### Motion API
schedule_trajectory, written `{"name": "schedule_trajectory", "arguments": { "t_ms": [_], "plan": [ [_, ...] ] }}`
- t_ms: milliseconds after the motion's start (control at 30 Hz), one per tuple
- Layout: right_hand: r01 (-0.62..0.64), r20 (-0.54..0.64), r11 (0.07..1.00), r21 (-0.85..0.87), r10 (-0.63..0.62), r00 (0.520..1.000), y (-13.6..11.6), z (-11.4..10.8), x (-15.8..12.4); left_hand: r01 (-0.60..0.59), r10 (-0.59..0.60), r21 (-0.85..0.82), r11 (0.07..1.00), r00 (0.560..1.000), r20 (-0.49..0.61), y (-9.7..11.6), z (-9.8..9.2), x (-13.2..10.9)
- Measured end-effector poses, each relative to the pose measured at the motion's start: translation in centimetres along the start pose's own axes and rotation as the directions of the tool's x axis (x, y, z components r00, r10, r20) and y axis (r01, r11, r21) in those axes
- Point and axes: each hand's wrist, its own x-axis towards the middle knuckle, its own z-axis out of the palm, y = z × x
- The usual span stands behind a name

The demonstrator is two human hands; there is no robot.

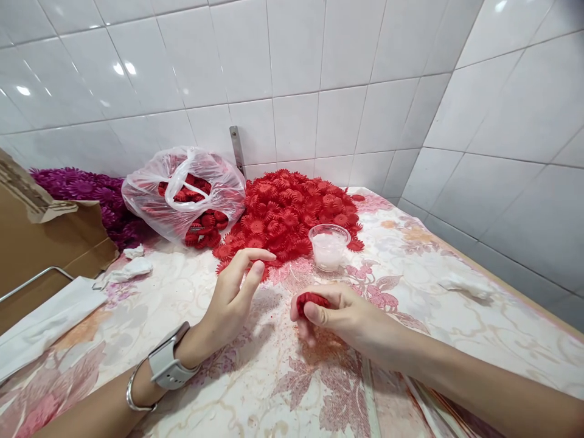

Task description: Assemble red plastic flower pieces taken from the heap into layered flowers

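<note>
Between the thumb and fingers of my right hand (335, 313) is a small dark red flower piece (312, 300), partly covered by the fingers. My left hand (241, 289) hovers at the near edge of the heap, thumb and index finger apart, with nothing visible in it. A large pile of red flower pieces (292, 213) with fringed petals lies just beyond both hands. Beside the pile, above my right hand, stands a clear plastic cup (329, 248) with a whitish, translucent content.
Left of the pile sits a clear plastic bag (182, 194) of red pieces. Purple flower pieces (100, 198) lie behind a cardboard box (55, 237). White cloth (50, 322) and crumpled tissue (465, 285) rest on the floral tablecloth (237, 401). A tiled wall (296, 61) borders the back.
</note>
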Motion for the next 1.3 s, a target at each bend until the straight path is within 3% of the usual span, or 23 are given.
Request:
{"name": "schedule_trajectory", "arguments": {
  "t_ms": [100, 233, 400, 567, 800, 1000, 1133, 1300],
  "plan": [
    [0.012, -0.041, 0.996, -0.085, -0.016, 0.999, 0.0, 0.1, 0.0, -0.001, 0.001, -0.006, 1.0, 1.0, 0.007, 0.0, 0.0, 0.0],
    [-0.029, -0.073, 1.0, 0.01, 0.03, 0.997, 0.1, 0.4, -0.1, 0.008, -0.008, -0.011, 1.0, 1.0, 0.018, 0.1, 0.0, 0.0],
    [0.044, -0.188, 0.995, -0.091, -0.061, 0.98, 0.1, 0.7, -0.1, 0.0, 0.0, -0.012, 1.0, 1.0, 0.011, 0.1, 0.0, 0.0],
    [0.006, -0.193, 0.994, -0.107, -0.027, 0.981, 0.0, 0.8, -0.1, -0.007, 0.007, -0.017, 1.0, 1.0, 0.006, 0.0, 0.0, -0.1],
    [0.061, -0.145, 0.997, 0.048, -0.053, 0.988, -0.3, 0.2, 0.2, -0.005, 0.005, -0.014, 1.0, 1.0, 0.021, 0.1, 0.0, 0.0],
    [0.059, 0.031, 0.958, -0.282, -0.052, 0.998, -0.7, -0.2, -0.4, 0.001, -0.001, -0.014, 1.0, 1.0, 0.025, 0.0, 0.0, 0.0],
    [0.082, 0.016, 0.865, -0.494, -0.086, 0.996, -1.3, 0.3, -0.9, 0.001, 0.0, -0.018, 1.0, 1.0, 0.028, 0.0, 0.0, 0.0],
    [0.059, 0.019, 0.819, -0.571, -0.059, 0.998, -2.2, 1.0, -1.3, -0.005, 0.005, -0.018, 1.0, 1.0, 0.027, 0.2, 0.0, 0.0]
  ]
}}
